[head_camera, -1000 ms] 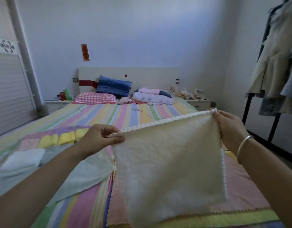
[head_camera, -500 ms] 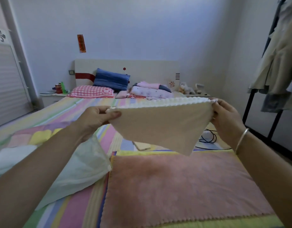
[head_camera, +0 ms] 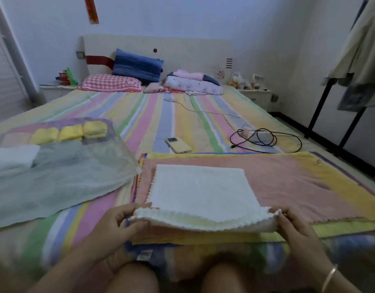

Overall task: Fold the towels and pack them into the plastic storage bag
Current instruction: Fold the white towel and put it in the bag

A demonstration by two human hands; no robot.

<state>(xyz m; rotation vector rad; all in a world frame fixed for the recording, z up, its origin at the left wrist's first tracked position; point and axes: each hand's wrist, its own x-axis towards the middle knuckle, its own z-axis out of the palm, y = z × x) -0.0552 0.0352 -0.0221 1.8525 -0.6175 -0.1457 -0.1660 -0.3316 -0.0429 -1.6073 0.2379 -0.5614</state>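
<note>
A white towel (head_camera: 201, 191) lies spread on a pink towel (head_camera: 288, 182), which tops a stack of flat towels on the striped bed. My left hand (head_camera: 121, 225) pinches the white towel's near left corner. My right hand (head_camera: 294, 227) pinches its near right corner, and the near edge is lifted slightly off the stack. The translucent plastic storage bag (head_camera: 61, 178) lies to the left, with folded yellow towels (head_camera: 70, 132) and a white one (head_camera: 11, 155) inside.
A yellow phone (head_camera: 178, 144) and a black cable with a charger (head_camera: 265, 138) lie beyond the stack. Pillows (head_camera: 138, 64) and bedding sit at the headboard. A clothes rack (head_camera: 351, 81) stands at the right. My knees show at the bottom.
The white towel hung in the air between my hands; it has come down and now lies flat on the pink towel, with both hands lowered to its near edge.
</note>
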